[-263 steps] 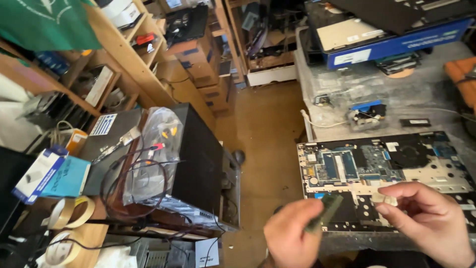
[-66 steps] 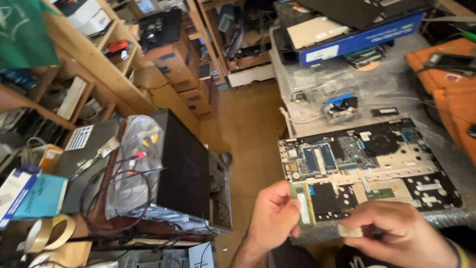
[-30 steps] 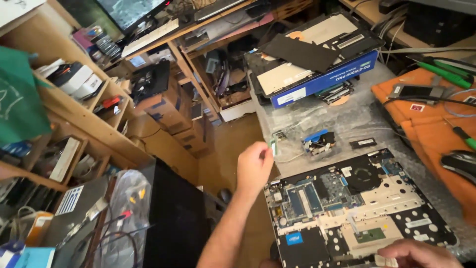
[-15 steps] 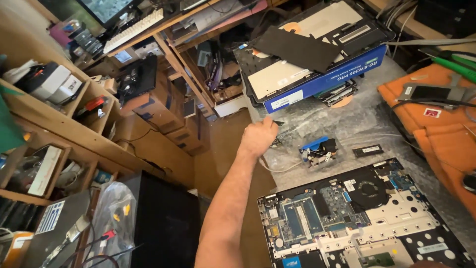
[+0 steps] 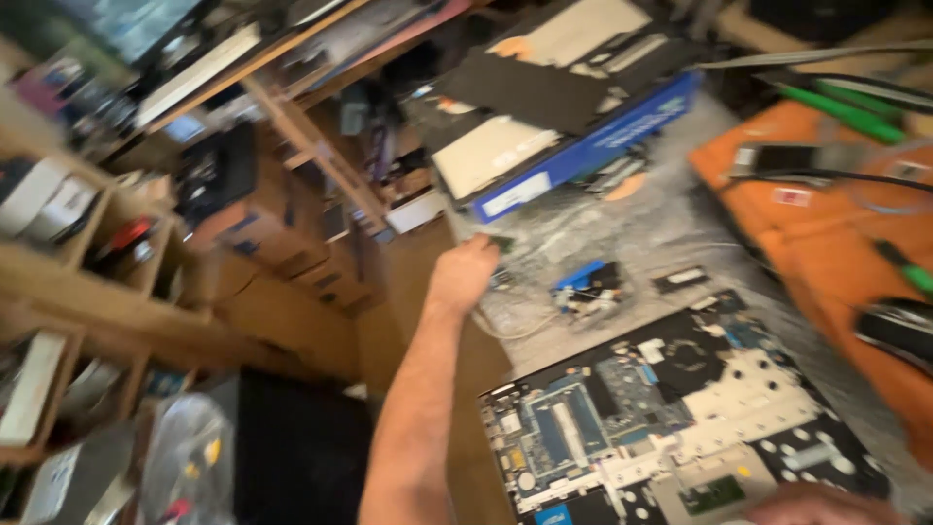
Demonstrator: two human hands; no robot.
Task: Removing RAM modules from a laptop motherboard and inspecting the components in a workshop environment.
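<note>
Near the far left edge of the worktop (image 5: 583,228), the left hand (image 5: 463,275) reaches out with its fingers pinched on a small green chip card (image 5: 501,243). To do this well, I think the card should go down flat and slow on the soft wrap, held by its sides. Just beside it lies a clear bag (image 5: 588,292) with blue and black bits inside. Close to us, the open laptop (image 5: 671,418) shows its boards. Only a bit of the right hand (image 5: 816,506) shows at the bottom, so I cannot tell if it grips anything. A blue box (image 5: 583,146) at the far edge holds flat dark and pale parts.
</note>
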